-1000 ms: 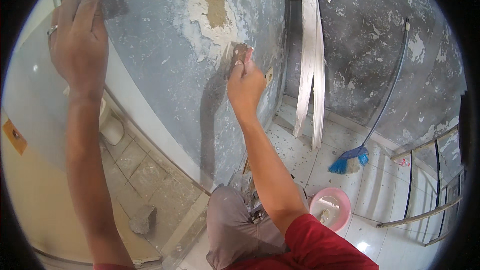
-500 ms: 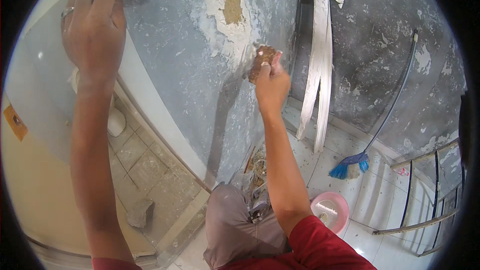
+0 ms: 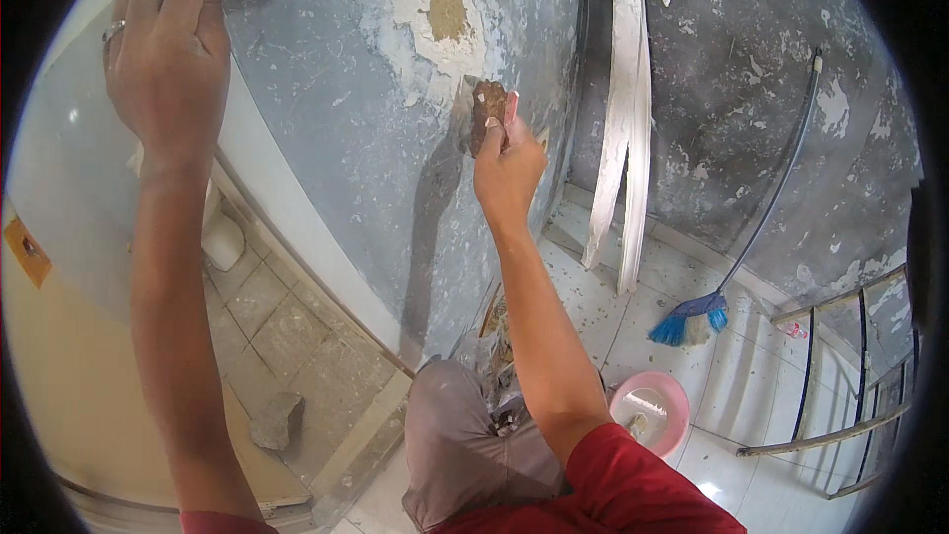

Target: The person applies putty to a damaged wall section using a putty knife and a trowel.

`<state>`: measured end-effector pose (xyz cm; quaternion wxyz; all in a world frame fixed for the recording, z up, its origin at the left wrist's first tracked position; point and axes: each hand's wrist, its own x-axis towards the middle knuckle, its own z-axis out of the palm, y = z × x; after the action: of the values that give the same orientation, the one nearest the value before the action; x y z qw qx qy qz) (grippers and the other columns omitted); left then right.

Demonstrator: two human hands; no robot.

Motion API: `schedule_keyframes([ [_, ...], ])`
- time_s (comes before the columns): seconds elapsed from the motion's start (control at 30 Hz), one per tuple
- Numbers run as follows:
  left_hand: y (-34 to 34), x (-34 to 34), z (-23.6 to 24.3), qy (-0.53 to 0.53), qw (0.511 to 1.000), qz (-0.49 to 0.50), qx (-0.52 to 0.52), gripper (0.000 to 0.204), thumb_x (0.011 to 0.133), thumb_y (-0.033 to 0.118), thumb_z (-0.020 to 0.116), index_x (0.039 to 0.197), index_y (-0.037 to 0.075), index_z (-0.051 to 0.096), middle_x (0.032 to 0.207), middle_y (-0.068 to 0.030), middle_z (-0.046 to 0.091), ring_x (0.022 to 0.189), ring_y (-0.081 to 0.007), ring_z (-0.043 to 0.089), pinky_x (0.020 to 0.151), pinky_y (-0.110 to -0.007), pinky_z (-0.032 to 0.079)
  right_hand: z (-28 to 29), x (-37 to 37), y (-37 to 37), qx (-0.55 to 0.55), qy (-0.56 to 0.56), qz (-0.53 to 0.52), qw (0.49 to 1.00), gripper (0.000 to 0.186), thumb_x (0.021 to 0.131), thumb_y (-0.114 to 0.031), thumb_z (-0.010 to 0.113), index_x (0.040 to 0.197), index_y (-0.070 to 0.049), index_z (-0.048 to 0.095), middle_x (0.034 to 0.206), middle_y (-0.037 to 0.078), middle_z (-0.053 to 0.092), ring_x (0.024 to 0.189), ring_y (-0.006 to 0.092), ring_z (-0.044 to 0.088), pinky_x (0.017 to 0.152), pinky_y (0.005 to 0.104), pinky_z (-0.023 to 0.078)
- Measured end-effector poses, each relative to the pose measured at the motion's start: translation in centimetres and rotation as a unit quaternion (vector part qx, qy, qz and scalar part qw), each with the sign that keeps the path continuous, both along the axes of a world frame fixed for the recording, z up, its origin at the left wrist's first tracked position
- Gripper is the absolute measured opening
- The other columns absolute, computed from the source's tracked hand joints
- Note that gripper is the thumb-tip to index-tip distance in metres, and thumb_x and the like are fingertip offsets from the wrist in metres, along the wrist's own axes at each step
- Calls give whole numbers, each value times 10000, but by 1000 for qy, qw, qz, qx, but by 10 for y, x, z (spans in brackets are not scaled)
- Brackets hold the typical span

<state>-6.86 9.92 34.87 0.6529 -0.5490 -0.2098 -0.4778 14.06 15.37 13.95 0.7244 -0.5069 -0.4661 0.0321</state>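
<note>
My right hand [image 3: 510, 173] grips a rusty scraper [image 3: 490, 111] with a pale red handle, held at the blue-grey wall [image 3: 316, 99] just below a peeled patch [image 3: 440, 0] of white plaster and bare tan render. My left hand [image 3: 168, 64], a ring on one finger, is raised at the upper left by the doorway edge, fingers bent over something I cannot make out. Below my right arm, rubble and crumpled plastic [image 3: 479, 356] lie beside my bent knee [image 3: 445, 405].
At the right, long white strips [image 3: 623, 138] lean on a dark wall, with a blue broom [image 3: 692, 321], a pink basin [image 3: 672, 420] and a metal rack [image 3: 820, 445]. A doorway at left shows tiles, a white toilet [image 3: 225, 242] and a grey lump [image 3: 275, 420].
My right hand with the scraper moved right, then slightly left and up against the wall. The view shifted a little; my left hand stays raised.
</note>
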Motion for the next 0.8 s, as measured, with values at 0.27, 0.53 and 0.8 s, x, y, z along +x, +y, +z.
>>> schedule_keyframes([
  [0.27,10,-31,0,21,996,81,-17,468,855,57,658,1279,254,634,970,-2,688,847,-152,639,755,-302,519,-21,0,1,55,-40,2,998,294,858,-7,537,1128,36,647,810,248,649,689,365,642,621,404,470],
  [0.53,6,-27,0,10,999,41,-20,480,865,101,646,1293,316,614,936,46,658,837,-135,633,770,-295,504,-52,-16,-11,78,54,27,995,305,898,-27,545,1189,21,626,829,219,673,670,252,616,626,331,473],
  [0.8,2,-19,-4,-11,996,82,-19,407,896,109,649,1281,241,633,979,-40,699,902,-174,650,800,-309,531,-37,2,13,73,9,-13,997,320,920,-58,543,1223,23,608,874,207,685,668,207,605,649,308,475],
])
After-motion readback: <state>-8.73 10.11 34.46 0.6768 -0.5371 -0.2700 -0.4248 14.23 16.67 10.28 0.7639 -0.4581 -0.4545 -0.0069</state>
